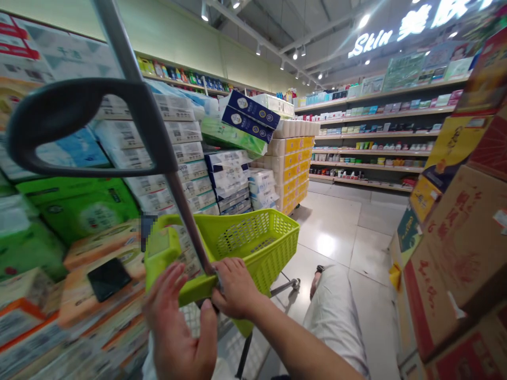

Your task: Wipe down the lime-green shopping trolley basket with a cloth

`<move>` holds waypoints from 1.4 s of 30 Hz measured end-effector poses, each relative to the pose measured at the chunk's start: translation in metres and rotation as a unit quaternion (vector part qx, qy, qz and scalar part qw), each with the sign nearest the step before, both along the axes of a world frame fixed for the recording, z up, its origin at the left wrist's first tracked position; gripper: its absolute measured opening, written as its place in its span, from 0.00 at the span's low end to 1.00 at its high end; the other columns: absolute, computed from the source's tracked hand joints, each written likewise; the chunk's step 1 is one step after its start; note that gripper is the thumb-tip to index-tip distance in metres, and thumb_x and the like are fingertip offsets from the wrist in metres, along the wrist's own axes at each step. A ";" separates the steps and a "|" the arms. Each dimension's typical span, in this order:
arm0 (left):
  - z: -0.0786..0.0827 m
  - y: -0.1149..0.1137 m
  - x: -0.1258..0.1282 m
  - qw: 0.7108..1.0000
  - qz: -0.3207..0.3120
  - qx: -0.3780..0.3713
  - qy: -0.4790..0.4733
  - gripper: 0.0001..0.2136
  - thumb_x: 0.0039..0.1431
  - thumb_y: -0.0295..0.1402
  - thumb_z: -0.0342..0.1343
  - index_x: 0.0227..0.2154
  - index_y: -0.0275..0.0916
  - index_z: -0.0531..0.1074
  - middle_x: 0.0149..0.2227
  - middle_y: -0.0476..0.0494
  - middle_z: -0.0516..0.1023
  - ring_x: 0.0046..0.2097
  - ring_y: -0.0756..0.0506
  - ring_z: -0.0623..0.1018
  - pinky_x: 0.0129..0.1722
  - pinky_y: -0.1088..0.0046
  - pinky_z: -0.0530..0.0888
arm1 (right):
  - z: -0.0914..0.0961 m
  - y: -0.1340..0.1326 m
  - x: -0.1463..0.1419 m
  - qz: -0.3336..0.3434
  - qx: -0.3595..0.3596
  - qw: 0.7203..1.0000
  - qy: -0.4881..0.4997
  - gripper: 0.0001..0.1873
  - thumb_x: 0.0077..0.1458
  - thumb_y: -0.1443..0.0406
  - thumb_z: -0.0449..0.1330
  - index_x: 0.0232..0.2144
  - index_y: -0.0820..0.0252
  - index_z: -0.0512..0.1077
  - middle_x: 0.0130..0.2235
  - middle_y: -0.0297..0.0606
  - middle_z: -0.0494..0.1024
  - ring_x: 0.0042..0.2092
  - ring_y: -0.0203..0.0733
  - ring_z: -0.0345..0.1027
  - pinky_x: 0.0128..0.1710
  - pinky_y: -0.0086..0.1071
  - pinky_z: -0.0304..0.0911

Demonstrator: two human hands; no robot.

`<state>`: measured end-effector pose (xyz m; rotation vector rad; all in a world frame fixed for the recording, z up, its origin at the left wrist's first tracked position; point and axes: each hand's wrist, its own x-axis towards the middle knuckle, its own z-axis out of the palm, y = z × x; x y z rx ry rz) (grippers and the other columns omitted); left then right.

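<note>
A lime green shopping basket (259, 240) on a wheeled frame stands in front of me. A grey metal pull rod (174, 184) rises from its near rim to a dark loop handle (79, 126) close to the camera. My right hand (234, 287) is closed on the basket's near rim at the foot of the rod. My left hand (178, 327) is held just left of it, fingers spread, thumb touching the rim, holding nothing. The basket looks empty from here.
Stacked packs of tissue and toilet paper (190, 158) fill the left side. Cardboard boxes (455, 253) are stacked at the right. Shelves of skin-care goods (372, 142) line the back. Pale floor tiles (336, 232) run between. My leg in light trousers (336, 316) shows below.
</note>
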<state>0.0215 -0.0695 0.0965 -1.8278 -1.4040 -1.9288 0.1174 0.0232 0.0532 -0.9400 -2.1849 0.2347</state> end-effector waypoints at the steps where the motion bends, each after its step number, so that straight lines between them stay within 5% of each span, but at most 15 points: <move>1: -0.001 0.012 0.002 1.000 0.006 -0.014 0.003 0.28 0.58 0.36 0.56 0.60 0.39 0.56 0.60 0.34 0.60 0.60 0.37 0.66 0.57 0.51 0.67 | 0.000 -0.001 0.000 0.002 -0.003 1.000 0.004 0.24 0.51 0.63 0.57 0.51 0.59 0.62 0.46 0.41 0.69 0.48 0.47 0.60 0.53 0.42 0.55; 5: -0.012 0.043 0.001 0.992 0.025 -0.121 0.018 0.31 0.56 0.31 0.52 0.62 0.34 0.50 0.59 0.29 0.61 0.59 0.35 0.67 0.59 0.50 0.66 | -0.001 -0.006 0.002 0.023 -0.005 0.999 0.021 0.28 0.51 0.62 0.56 0.55 0.61 0.59 0.47 0.44 0.69 0.49 0.48 0.60 0.53 0.44 0.54; 9: -0.020 0.046 -0.003 0.981 0.037 -0.188 0.035 0.32 0.53 0.26 0.48 0.62 0.32 0.50 0.56 0.29 0.68 0.57 0.36 0.70 0.58 0.51 0.67 | -0.002 -0.012 0.006 0.068 0.006 0.997 0.040 0.36 0.49 0.60 0.56 0.58 0.65 0.52 0.52 0.50 0.66 0.51 0.50 0.59 0.54 0.46 0.52; 18: -0.020 0.035 -0.018 0.982 0.025 -0.178 0.058 0.34 0.50 0.24 0.47 0.63 0.34 0.49 0.56 0.31 0.69 0.57 0.38 0.71 0.57 0.56 0.69 | 0.004 -0.019 0.002 0.051 -0.009 0.998 0.020 0.16 0.56 0.68 0.53 0.47 0.61 0.61 0.43 0.43 0.71 0.46 0.45 0.63 0.49 0.40 0.57; 29: -0.026 0.032 -0.031 0.980 -0.014 -0.191 0.060 0.33 0.53 0.26 0.47 0.64 0.35 0.46 0.58 0.30 0.66 0.61 0.37 0.66 0.60 0.50 0.65 | -0.007 -0.010 -0.002 0.046 -0.049 0.983 0.168 0.20 0.48 0.77 0.50 0.42 0.58 0.67 0.43 0.40 0.70 0.44 0.41 0.65 0.46 0.34 0.61; 35: -0.021 0.042 -0.032 0.976 -0.075 -0.201 0.045 0.34 0.51 0.23 0.46 0.64 0.37 0.46 0.60 0.34 0.64 0.61 0.40 0.65 0.62 0.52 0.61 | 0.006 0.010 -0.015 -0.044 -0.135 0.952 0.270 0.22 0.49 0.75 0.48 0.47 0.60 0.65 0.37 0.37 0.73 0.37 0.39 0.67 0.41 0.33 0.63; 39: -0.019 0.051 -0.034 0.973 -0.102 -0.203 0.031 0.35 0.50 0.23 0.46 0.63 0.37 0.47 0.60 0.34 0.63 0.61 0.40 0.65 0.63 0.52 0.60 | 0.006 0.006 -0.019 -0.046 -0.048 0.979 0.191 0.14 0.52 0.73 0.50 0.40 0.58 0.69 0.41 0.40 0.72 0.45 0.43 0.65 0.48 0.38 0.61; 42: -0.017 0.056 -0.034 0.972 -0.116 -0.202 0.025 0.35 0.49 0.22 0.47 0.63 0.38 0.48 0.60 0.34 0.64 0.60 0.41 0.67 0.61 0.53 0.62 | -0.004 -0.002 -0.015 -0.043 0.016 0.989 0.144 0.14 0.53 0.68 0.55 0.44 0.58 0.69 0.48 0.44 0.69 0.52 0.46 0.61 0.53 0.42 0.58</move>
